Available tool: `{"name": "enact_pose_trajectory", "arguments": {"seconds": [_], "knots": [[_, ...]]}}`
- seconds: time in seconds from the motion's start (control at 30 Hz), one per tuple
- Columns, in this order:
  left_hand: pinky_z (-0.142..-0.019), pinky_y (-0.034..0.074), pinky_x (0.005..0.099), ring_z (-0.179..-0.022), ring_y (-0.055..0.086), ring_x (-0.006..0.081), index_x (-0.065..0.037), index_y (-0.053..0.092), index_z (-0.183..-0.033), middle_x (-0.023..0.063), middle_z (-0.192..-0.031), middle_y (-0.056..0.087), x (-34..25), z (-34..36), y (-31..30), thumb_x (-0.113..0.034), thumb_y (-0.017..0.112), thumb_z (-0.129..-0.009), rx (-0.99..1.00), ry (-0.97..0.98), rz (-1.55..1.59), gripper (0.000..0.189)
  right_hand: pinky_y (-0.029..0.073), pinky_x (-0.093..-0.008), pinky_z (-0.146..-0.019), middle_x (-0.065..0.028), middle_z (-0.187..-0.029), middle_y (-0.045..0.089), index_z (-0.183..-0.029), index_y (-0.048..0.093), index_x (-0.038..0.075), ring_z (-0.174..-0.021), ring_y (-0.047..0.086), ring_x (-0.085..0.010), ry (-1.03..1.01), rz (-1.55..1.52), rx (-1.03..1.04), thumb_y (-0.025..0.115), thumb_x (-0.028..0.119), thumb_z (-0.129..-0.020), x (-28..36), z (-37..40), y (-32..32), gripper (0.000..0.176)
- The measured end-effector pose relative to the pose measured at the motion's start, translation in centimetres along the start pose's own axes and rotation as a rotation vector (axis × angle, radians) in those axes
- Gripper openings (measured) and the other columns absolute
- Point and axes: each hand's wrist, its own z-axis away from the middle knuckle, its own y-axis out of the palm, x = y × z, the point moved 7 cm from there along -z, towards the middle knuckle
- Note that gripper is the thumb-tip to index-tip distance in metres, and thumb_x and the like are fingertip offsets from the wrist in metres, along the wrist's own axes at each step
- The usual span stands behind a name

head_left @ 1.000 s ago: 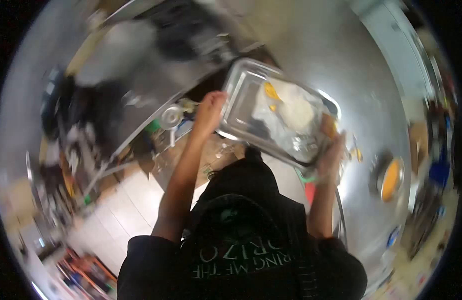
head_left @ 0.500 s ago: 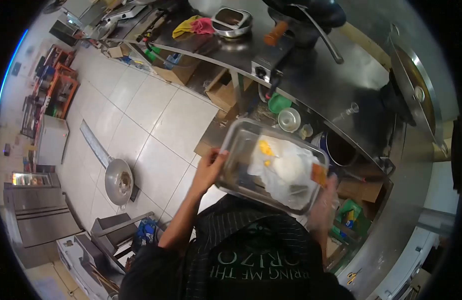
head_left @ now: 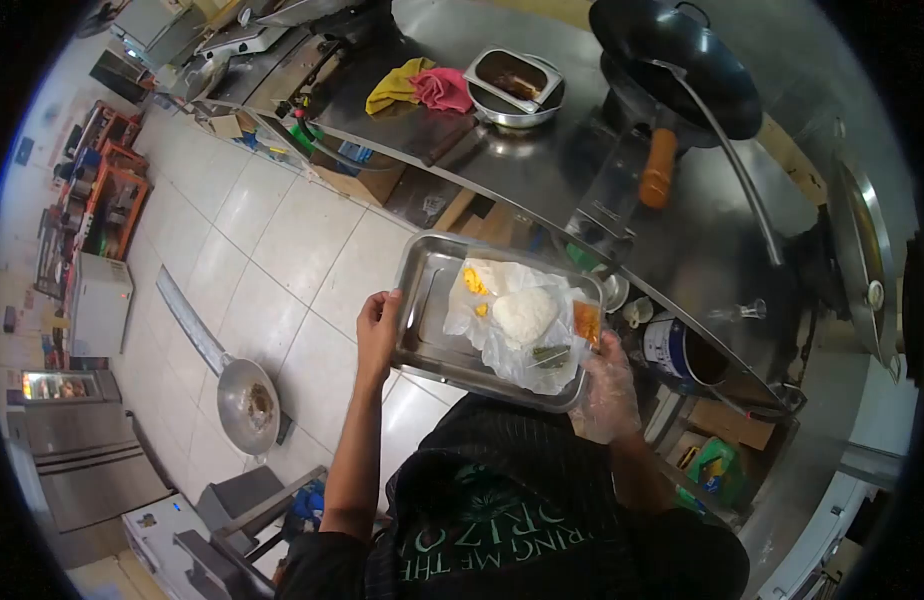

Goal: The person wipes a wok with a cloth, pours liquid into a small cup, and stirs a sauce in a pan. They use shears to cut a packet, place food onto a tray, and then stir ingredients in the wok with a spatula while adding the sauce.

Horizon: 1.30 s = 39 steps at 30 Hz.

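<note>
A rectangular metal tray [head_left: 420, 310] is held in front of my body. My left hand [head_left: 378, 325] is closed on its left edge, thumb over the rim. In a clear plastic glove, my right hand [head_left: 610, 392] grips the right edge near the lower corner. Inside lies white paper [head_left: 472, 325] bearing a mound of white rice [head_left: 525, 316]. Yellow pieces [head_left: 475, 280] sit at its upper left, an orange packet [head_left: 587, 322] at its right, and a small dark green item [head_left: 550, 353] below the rice.
Along the steel counter [head_left: 422, 130] are a black wok [head_left: 712, 60], a ladle [head_left: 722, 150], a metal pan [head_left: 512, 80], and yellow and pink cloths [head_left: 440, 88]. A long-handled pan [head_left: 247, 400] stands at left. Below the counter sits a blue-white bucket [head_left: 665, 350].
The tray and both hands have shifted left in view. The right hand's blur is gone, and it now shows plainly gripping the tray. My view has turned slightly.
</note>
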Motion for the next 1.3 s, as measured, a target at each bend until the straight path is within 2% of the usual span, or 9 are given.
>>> {"name": "enact_pose_trajectory", "arguments": {"seconds": [0.23, 0.5, 0.57, 0.67, 0.77, 0.8, 0.93, 1.1, 1.3], "knots": [[-0.071, 0.040, 0.0230, -0.078, 0.050, 0.0097, 0.001, 0.057, -0.097, 0.0033, -0.085, 0.057, -4.8, -6.5, 1.8, -0.033, 0.055, -0.090, 0.171, -0.021, -0.002, 0.035, 0.041, -0.0299, -0.088, -0.0069, -0.106, 0.053, -0.115, 0.043, 0.001, -0.098, 0.051, -0.0145, -0.144, 0.368, -0.222, 0.051, 0.000, -0.080, -1.0, -4.1, -0.5, 0.036], [-0.063, 0.035, 0.0231, -0.071, 0.044, 0.0102, -0.004, 0.060, -0.090, 0.0001, -0.081, 0.053, -5.3, -17.5, 4.5, -0.046, 0.047, -0.089, 0.382, -0.023, -0.044, 0.044, 0.041, -0.0282, -0.087, -0.0065, -0.107, 0.055, -0.107, 0.048, 0.002, -0.098, 0.050, -0.0134, -0.320, 0.190, -0.397, 0.059, 0.001, -0.080, -1.2, -5.3, -0.2, 0.029], [-0.070, 0.039, 0.0262, -0.080, 0.049, 0.0131, -0.004, 0.060, -0.096, 0.0034, -0.089, 0.056, -5.7, -22.1, 6.0, -0.052, 0.050, -0.086, 0.341, 0.005, -0.188, 0.051, 0.041, -0.0281, -0.087, -0.0067, -0.107, 0.056, -0.107, 0.050, 0.002, -0.098, 0.051, -0.0140, -0.330, 0.175, -0.473, 0.060, 0.002, -0.080, -1.3, -5.1, -0.2, 0.029], [-0.084, 0.039, 0.0358, -0.102, 0.050, 0.0201, -0.005, 0.052, -0.119, 0.0099, -0.115, 0.055, -5.4, -26.8, 11.2, -0.061, 0.049, -0.082, 0.632, -0.135, -0.293, 0.068, 0.042, -0.0281, -0.086, -0.0067, -0.106, 0.057, -0.109, 0.052, 0.004, -0.095, 0.053, -0.0143, -0.366, 0.195, -0.549, 0.061, 0.001, -0.080, -2.1, -5.3, -0.2, 0.030], [-0.082, 0.040, 0.0338, -0.100, 0.052, 0.0200, -0.004, 0.052, -0.118, 0.0100, -0.115, 0.055, -2.2, -30.1, 16.0, -0.063, 0.048, -0.081, 0.902, -0.403, -0.075, 0.070, 0.043, -0.0284, -0.085, -0.0069, -0.103, 0.058, -0.108, 0.052, 0.003, -0.093, 0.054, -0.0144, -0.362, 0.173, -0.669, 0.062, 0.001, -0.078, -3.6, -6.0, -0.2, 0.032], [-0.071, 0.042, 0.0285, -0.083, 0.054, 0.0164, -0.003, 0.056, -0.111, 0.0071, -0.098, 0.058, -5.3, -28.1, 16.8, -0.059, 0.050, -0.084, 0.986, -0.395, -0.103, 0.062, 0.044, -0.0284, -0.081, -0.0067, -0.100, 0.059, -0.106, 0.052, 0.003, -0.089, 0.055, -0.0147, -0.385, 0.125, -0.685, 0.060, 0.001, -0.078, -3.6, -6.3, 0.4, 0.029], [-0.053, 0.032, 0.0208, -0.057, 0.041, 0.0080, -0.007, 0.059, -0.100, -0.0034, -0.065, 0.046, -6.3, -30.6, 17.1, -0.045, 0.053, -0.088, 1.044, -0.423, -0.098, 0.041, 0.048, -0.0286, -0.073, -0.0063, -0.093, 0.061, -0.102, 0.054, 0.002, -0.080, 0.058, -0.0154, -0.412, 0.023, -0.738, 0.058, 0.002, -0.077, -3.3, -7.8, 3.1, 0.025], [-0.046, 0.028, 0.0193, -0.052, 0.038, 0.0054, -0.006, 0.058, -0.098, -0.0044, -0.063, 0.045, -8.2, -33.7, 16.6, -0.045, 0.052, -0.089, 1.029, -0.384, -0.179, 0.040, 0.045, -0.0268, -0.071, -0.0038, -0.090, 0.059, -0.098, 0.057, 0.003, -0.079, 0.055, -0.0122, -0.271, 0.124, -0.892, 0.060, 0.005, -0.077, -4.3, -8.8, 4.6, 0.022], [-0.046, 0.027, 0.0188, -0.051, 0.037, 0.0053, -0.006, 0.056, -0.097, -0.0043, -0.062, 0.044, -9.5, -36.6, 18.6, -0.042, 0.052, -0.090, 1.092, -0.353, -0.150, 0.037, 0.044, -0.0259, -0.072, -0.0037, -0.090, 0.060, -0.097, 0.057, 0.002, -0.080, 0.054, -0.0119, -0.285, 0.072, -0.794, 0.059, 0.007, -0.079, -6.2, -13.9, 5.6, 0.019]]}}
